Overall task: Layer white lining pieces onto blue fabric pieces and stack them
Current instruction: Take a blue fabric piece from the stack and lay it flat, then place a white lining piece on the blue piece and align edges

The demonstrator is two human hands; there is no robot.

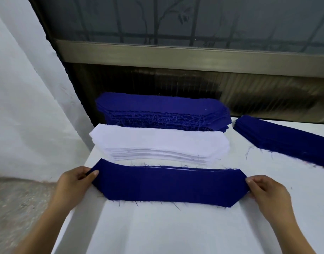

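Nearest, left hand [75, 180] and right hand [265, 192], forearms converging, each pinch one end of a blue fabric piece [168, 184] on the table [175, 231]; behind lie the white lining stack [157, 143], then the blue stack [161, 110].

Left hand [73, 182], right hand [267, 191]: bare; forearms [47, 226] bare.
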